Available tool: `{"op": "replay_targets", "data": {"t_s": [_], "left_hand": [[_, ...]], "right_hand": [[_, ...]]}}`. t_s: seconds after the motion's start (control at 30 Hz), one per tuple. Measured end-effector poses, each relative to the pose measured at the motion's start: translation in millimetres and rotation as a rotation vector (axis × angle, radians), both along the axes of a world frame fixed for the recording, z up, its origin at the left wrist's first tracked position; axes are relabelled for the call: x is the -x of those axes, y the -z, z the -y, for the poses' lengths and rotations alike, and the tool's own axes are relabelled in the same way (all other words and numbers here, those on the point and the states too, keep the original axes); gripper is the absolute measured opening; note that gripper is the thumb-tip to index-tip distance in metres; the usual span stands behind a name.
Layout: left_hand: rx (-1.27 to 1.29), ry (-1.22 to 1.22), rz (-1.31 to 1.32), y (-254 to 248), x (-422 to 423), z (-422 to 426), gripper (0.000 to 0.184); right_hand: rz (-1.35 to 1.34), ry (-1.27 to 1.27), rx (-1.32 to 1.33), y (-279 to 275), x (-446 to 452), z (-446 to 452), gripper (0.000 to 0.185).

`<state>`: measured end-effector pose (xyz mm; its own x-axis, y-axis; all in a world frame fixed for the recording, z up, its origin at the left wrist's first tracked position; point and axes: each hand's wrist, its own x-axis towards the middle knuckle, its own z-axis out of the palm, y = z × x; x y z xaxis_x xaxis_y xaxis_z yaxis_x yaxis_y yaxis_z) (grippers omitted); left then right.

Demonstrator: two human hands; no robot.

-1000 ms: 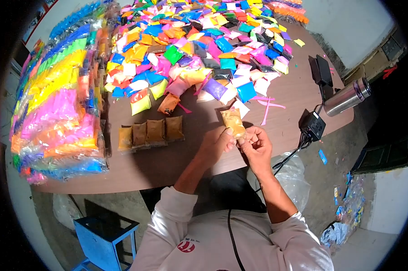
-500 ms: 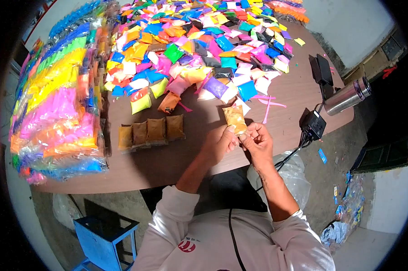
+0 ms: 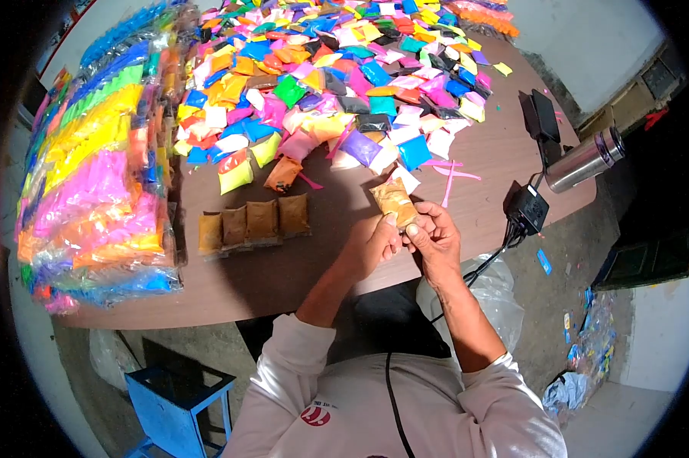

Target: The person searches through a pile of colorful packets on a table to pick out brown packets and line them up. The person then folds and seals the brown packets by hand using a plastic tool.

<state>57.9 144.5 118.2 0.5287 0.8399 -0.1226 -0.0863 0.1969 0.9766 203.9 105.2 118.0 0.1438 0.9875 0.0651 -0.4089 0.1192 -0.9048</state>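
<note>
The left grip [image 3: 373,243] and right grip [image 3: 437,243] pinch the packet [image 3: 395,200] by its near end, the rest jutting to the far side.

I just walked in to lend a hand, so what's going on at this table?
The person's left hand and right hand hold a tan packet by its near end. To the left, four similar packets lie side by side on the table. Farther back spreads a heap of colourful packets, and stacked clear bags of coloured packets fill the left side.
</note>
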Motion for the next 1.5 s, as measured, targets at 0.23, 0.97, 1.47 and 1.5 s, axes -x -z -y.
{"op": "replay_targets", "data": {"t_s": [0.23,0.97,1.47,1.5], "left_hand": [[0.036,0.022,-0.009,-0.6,1.5,-1.1,0.046],[0.013,-0.010,-0.038,-4.8,-2.3,3.0,0.049],[0.017,0.006,-0.108,-17.6,-5.6,2.8,0.047],[0.018,0.008,-0.111,-19.3,-6.2,2.7,0.046]], "right_hand": [[0.014,-0.014,-0.002,1.8,-2.1,-1.3,0.033],[0.002,-0.076,0.035,6.6,-11.3,0.3,0.027],[0.033,0.107,0.083,10.5,2.3,-3.2,0.014],[0.044,0.136,0.085,9.5,2.7,-3.9,0.014]]}}
